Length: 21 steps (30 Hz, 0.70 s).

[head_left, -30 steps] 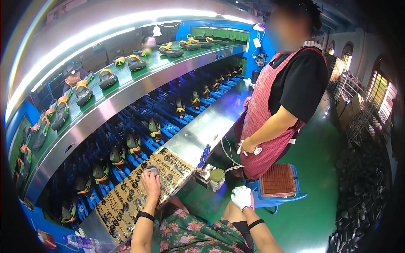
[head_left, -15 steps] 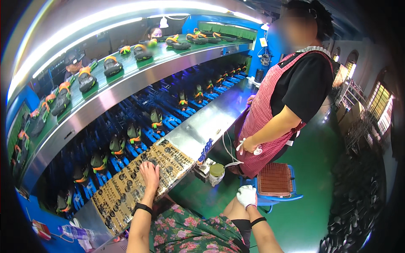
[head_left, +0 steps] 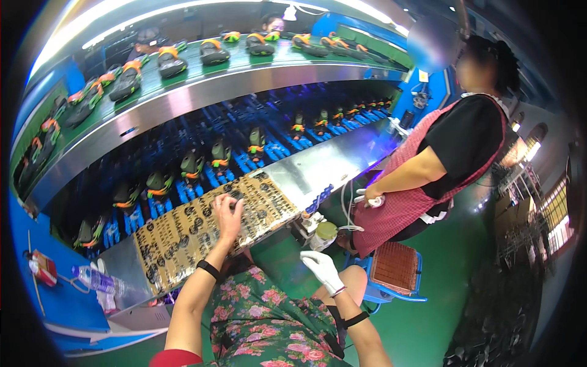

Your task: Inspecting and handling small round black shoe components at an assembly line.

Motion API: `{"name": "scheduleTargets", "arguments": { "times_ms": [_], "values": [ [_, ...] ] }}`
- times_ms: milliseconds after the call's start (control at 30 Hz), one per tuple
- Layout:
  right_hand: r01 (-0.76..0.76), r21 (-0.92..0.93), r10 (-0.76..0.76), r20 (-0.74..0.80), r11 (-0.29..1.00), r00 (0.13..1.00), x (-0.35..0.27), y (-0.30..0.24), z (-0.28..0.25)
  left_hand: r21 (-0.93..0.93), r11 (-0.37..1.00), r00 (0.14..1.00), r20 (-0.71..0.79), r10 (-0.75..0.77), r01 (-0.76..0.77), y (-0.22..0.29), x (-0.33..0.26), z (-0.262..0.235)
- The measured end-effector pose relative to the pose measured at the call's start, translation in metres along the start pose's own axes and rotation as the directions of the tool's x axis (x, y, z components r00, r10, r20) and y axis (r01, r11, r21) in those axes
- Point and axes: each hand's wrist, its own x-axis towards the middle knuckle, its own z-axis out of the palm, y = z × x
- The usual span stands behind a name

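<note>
My bare left hand [head_left: 228, 215] is over a brown taped board [head_left: 269, 211], its fingers curled at a small black piece [head_left: 235, 196] that they seem to pinch. The fingertips partly hide it, so its exact kind does not show. Several dark round pieces are spread over the board among rows of dark marks. My right hand [head_left: 323, 270], in a white glove, is raised above my lap with its fingers stretched out and nothing visible in them. It is apart from the board's near edge.
Shoes with orange and green parts [head_left: 214, 52] stand on the upper green conveyor; more sit on blue holders [head_left: 255, 160] below. A co-worker in a red checked apron [head_left: 422, 183] stands at right beside a blue stool [head_left: 391, 269]. A plastic bottle [head_left: 98, 279] lies at left.
My left hand has gone from lying on the board to curled fingers at the black piece. My gloved right hand has risen leftward from my knee. The view has turned.
</note>
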Motion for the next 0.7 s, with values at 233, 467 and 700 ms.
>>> {"name": "scheduleTargets", "arguments": {
  "times_ms": [233, 467, 700],
  "values": [
    [-0.329, 0.78, 0.166, 0.285, 0.533, 0.944, 0.025, -0.085, 0.082, -0.215, 0.975, 0.985, 0.175, -0.015, 0.053, 0.069, -0.077, -0.06],
    [-0.415, 0.843, 0.124, 0.397, 0.342, 0.909, 0.008, -0.108, 0.128, -0.175, 0.98, 0.977, 0.175, 0.122, -0.092, 0.098, -0.121, -0.082],
    [-0.15, 0.859, 0.055, 0.141, 0.489, 0.988, -0.004, -0.106, 0.107, -0.287, 0.934, 0.917, 0.271, 0.294, -0.214, 0.122, -0.137, -0.077]
  ]
}}
